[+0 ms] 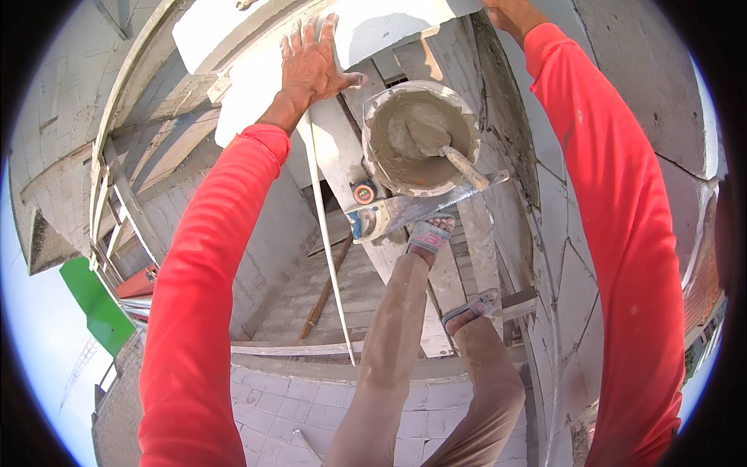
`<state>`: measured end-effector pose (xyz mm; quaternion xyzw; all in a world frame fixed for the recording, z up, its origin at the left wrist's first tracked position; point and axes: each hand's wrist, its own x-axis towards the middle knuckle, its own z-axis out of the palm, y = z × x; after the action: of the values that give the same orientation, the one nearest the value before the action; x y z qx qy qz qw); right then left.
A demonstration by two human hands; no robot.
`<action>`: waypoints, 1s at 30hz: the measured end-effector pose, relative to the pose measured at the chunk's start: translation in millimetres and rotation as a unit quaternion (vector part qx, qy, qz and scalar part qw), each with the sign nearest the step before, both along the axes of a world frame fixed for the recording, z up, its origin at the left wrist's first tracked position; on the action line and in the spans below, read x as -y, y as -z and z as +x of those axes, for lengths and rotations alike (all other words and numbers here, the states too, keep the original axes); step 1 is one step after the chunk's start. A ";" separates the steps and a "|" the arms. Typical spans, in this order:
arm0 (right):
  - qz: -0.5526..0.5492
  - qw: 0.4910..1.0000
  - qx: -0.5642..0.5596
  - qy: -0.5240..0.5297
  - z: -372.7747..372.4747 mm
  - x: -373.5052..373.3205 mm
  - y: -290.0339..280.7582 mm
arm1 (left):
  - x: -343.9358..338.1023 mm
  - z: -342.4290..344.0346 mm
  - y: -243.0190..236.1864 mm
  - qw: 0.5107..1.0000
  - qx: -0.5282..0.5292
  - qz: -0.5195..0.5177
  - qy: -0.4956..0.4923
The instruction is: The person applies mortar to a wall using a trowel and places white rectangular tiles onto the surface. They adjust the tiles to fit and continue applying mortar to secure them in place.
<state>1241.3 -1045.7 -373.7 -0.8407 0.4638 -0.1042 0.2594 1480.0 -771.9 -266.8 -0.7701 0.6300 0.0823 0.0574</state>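
Left fingers (309,34) lay splayed, unclenched, on the white block (344,51) beneath them; whether the cropped right hand (515,15) gripped, I couldn't tell. Flat, even pressure seemed best for steadiness.

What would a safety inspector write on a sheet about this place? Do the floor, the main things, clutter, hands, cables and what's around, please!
Floor: wooden planks with gaps between them.
Main things: white block; bucket of grey mortar, with a trowel in it.
Clutter: handsaw and tape measure lie near the bucket.
Hands: left hand spread on the white block; right hand cut off by the top edge, grip unclear.
Cables: none certain; a thin grey line could be cable or pipe.
Surroundings: grey block wall at right; green sheet at left.
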 end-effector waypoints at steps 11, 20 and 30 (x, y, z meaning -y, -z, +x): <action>0.353 0.865 0.237 0.265 -249.1 -273.4 -83.0 | 41.1 45.9 -8.7 0.994 -0.007 -0.015 0.104; 0.462 0.643 -0.009 0.610 -507.3 -626.3 -262.4 | 98.3 94.0 -12.9 0.996 0.059 0.043 0.044; 0.484 0.472 -0.148 0.722 -649.4 -844.7 -473.5 | 1.0 -11.1 -116.4 0.980 0.066 0.156 -0.107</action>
<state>591.9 -201.1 99.7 0.0486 0.9148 0.1122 0.3849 1468.9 -772.9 -150.4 -0.8181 0.5186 0.1345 0.2091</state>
